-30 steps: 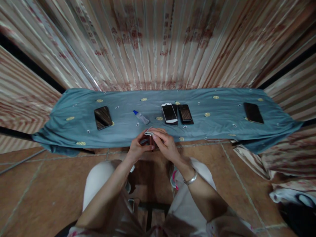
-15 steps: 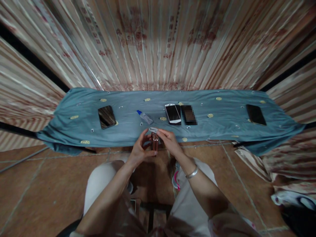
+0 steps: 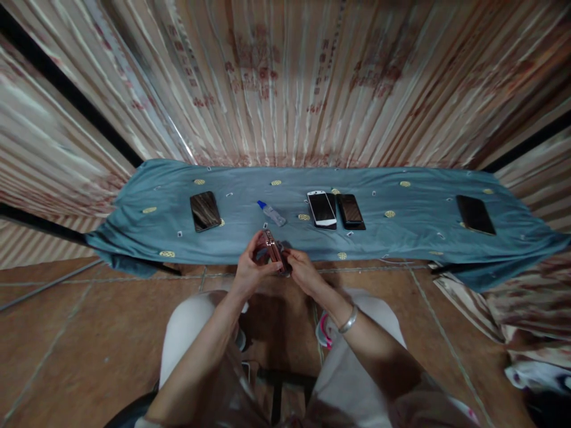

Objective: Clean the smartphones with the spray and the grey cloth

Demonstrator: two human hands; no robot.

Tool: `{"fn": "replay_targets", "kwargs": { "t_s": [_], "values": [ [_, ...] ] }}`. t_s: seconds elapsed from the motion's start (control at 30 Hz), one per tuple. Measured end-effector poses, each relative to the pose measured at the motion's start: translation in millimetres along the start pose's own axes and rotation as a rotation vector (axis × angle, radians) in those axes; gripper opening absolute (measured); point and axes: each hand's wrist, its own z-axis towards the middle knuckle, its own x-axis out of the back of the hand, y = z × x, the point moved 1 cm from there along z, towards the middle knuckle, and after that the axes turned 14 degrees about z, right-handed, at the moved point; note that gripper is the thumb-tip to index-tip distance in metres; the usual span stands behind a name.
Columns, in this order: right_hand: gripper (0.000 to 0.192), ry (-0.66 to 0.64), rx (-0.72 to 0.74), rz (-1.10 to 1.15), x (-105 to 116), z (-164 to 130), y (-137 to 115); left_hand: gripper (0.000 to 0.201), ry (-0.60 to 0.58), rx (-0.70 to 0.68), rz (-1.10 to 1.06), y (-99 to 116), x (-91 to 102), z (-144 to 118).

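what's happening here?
A seated person holds a pinkish phone in both hands, the left hand gripping it and the right hand at its edge, just in front of a table draped in blue cloth. On the cloth lie a dark phone, a small blue-capped bottle, a white phone beside a black phone, and another dark phone far right.

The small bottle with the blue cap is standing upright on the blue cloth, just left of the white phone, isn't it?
Not quite. In the head view the small bottle is lying on its side on the blue cloth, not standing upright. It is left of the white phone, as you say.
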Motion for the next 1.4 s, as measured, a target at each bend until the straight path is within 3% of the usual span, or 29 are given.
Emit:
{"fn": "replay_targets", "kwargs": {
  "t_s": [0.2,0.53,0.73,0.9,1.03,1.23,1.4],
  "values": [
    [0.023,-0.063,-0.114,0.178,-10.4,-8.5,1.1,0.098,0.066,-0.126,0.242,-8.6,4.9,4.5],
    [0.037,-0.068,-0.190,0.026,-3.5,-21.0,-14.7,0.102,0.142,-0.146,0.321,-14.2,12.7,9.8],
    [0.045,-0.067,-0.117,-0.121,5.1,-17.1,-28.3,0.103,0.173,-0.159,0.429,-16.5,16.3,8.5],
    [0.048,-0.035,0.016,-0.199,8.9,-10.0,-36.3,0.103,0.129,-0.323,0.649,-15.9,10.1,1.7],
    [0.040,-0.081,0.077,-0.281,10.8,-6.4,-38.4,0.101,0.067,-0.420,0.781,-15.5,1.4,-4.7],
    [0.031,-0.092,0.080,-0.439,17.4,-5.6,-42.6,0.102,0.020,-0.476,0.863,-15.3,-1.1,-8.4],
    [0.029,-0.085,0.020,-0.399,19.4,-4.1,-40.9,0.103,0.028,-0.498,0.878,-14.0,-0.4,-9.0]
  ]
}}
